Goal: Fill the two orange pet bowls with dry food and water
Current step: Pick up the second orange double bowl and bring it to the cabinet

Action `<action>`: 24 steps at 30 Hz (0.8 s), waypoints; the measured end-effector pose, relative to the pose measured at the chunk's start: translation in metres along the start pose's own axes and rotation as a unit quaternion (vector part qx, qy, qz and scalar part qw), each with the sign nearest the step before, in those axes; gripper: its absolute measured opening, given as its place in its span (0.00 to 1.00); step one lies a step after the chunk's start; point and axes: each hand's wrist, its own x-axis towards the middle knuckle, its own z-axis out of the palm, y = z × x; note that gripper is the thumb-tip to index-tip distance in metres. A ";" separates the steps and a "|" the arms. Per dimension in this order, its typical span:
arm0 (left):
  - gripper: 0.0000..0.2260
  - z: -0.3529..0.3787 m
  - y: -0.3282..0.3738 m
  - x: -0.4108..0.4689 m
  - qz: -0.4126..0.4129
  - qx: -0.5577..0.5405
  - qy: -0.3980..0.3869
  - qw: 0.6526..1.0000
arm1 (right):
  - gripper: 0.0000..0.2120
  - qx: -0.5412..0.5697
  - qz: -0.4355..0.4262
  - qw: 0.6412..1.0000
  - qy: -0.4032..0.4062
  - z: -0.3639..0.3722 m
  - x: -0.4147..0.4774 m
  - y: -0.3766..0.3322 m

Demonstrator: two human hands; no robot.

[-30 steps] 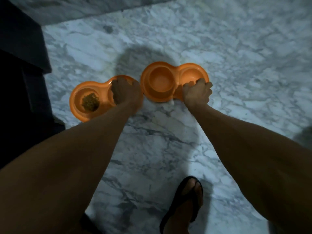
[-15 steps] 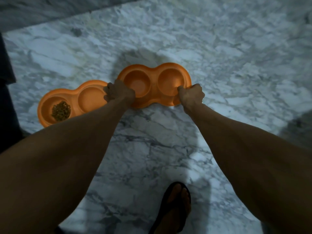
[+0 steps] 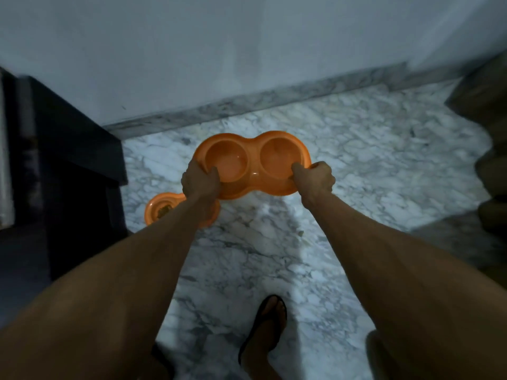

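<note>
I stand on a grey-veined marble floor (image 3: 356, 165) beside a dark cabinet (image 3: 68, 165), holding an empty orange double pet bowl (image 3: 253, 163) raised above the floor in front of me. My left hand (image 3: 200, 182) clamps its left rim and my right hand (image 3: 315, 178) its right rim, thumbs inside the cups. A second orange double bowl (image 3: 157, 208), holding some dry food (image 3: 163, 212), sits on the floor below my left forearm.

No readable text, labels, brands or numbers anywhere: nothing legible on the orange double bowl (image 3: 253, 165), the second bowl (image 3: 162, 209), the wall or the marble floor
</note>
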 end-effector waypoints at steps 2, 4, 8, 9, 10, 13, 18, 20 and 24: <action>0.22 -0.047 0.028 -0.033 -0.015 -0.030 0.026 0.999 | 0.14 0.011 0.000 1.000 -0.006 -0.031 -0.044 -0.039; 0.23 -0.094 0.057 -0.066 -0.031 -0.049 0.055 0.997 | 0.13 0.022 -0.005 1.000 -0.013 -0.060 -0.089 -0.075; 0.19 -0.185 0.101 -0.123 -0.040 -0.080 0.098 0.991 | 0.16 0.033 -0.021 0.999 -0.038 -0.105 -0.172 -0.134; 0.17 -0.206 0.109 -0.135 -0.037 -0.089 0.110 0.989 | 0.18 0.037 -0.027 0.998 -0.043 -0.114 -0.192 -0.145; 0.16 -0.227 0.114 -0.147 -0.035 -0.105 0.119 0.987 | 0.21 0.041 -0.032 0.998 -0.048 -0.121 -0.212 -0.155; 0.21 -0.284 0.119 -0.178 -0.045 -0.172 0.127 0.976 | 0.26 0.048 -0.053 0.996 -0.052 -0.135 -0.269 -0.177; 0.31 -0.361 0.097 -0.210 -0.043 -0.204 0.151 0.966 | 0.30 0.055 -0.073 0.995 -0.036 -0.140 -0.364 -0.198; 0.31 -0.394 0.090 -0.224 -0.035 -0.218 0.165 0.961 | 0.29 0.056 -0.088 0.994 -0.026 -0.138 -0.400 -0.204; 0.22 -0.477 0.064 -0.255 -0.025 -0.251 0.184 0.950 | 0.28 0.066 -0.130 0.989 -0.027 -0.121 -0.483 -0.212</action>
